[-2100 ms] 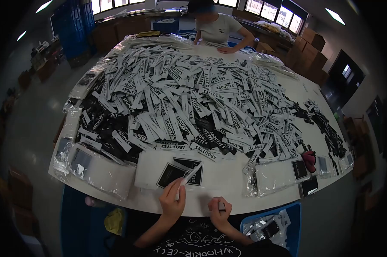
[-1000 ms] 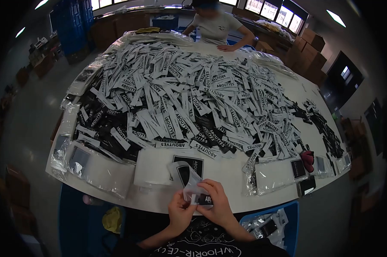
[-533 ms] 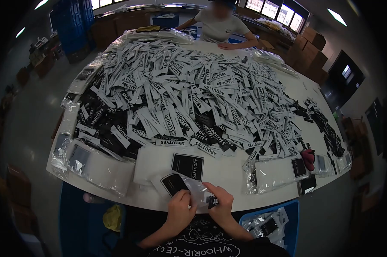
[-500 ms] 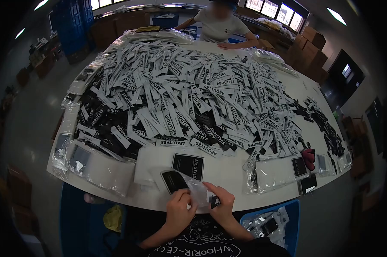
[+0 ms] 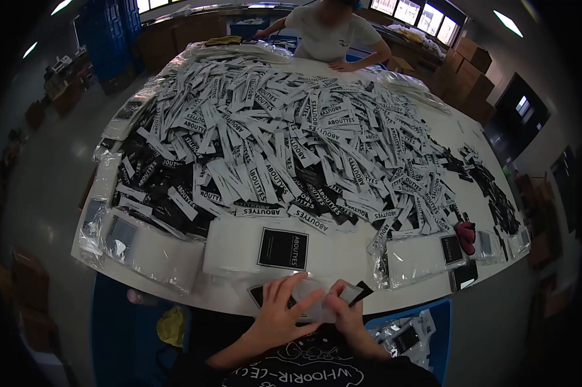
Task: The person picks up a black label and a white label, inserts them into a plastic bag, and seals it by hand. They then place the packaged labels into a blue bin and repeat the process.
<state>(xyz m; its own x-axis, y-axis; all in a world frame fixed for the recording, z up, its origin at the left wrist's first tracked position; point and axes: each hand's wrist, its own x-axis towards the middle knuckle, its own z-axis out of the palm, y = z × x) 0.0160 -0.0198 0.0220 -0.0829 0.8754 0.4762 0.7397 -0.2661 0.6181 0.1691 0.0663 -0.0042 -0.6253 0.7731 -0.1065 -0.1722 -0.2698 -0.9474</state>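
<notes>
At the table's front edge lies a frosted plastic bag with a black printed panel, partly covered by my hands. My left hand rests over the bag with its fingers spread. To its right, my right hand is closed, thumb and fingers pinching a small black-and-white packet that sticks out above them. Whether it also grips the bag's edge is hard to see. Just beyond my hands is a stack of frosted bags, the top one with a black ABOUTYES panel.
A broad pile of ABOUTYES packets covers the table. Wrapped bag bundles line the edges. Blue bins stand below, the right one with filled bags. A person stands across the table.
My left hand has gone from a pinch to spread fingers over the bag. The bag has come lower and flatter. The packet in my right hand now points up and right. The person opposite has shifted.
</notes>
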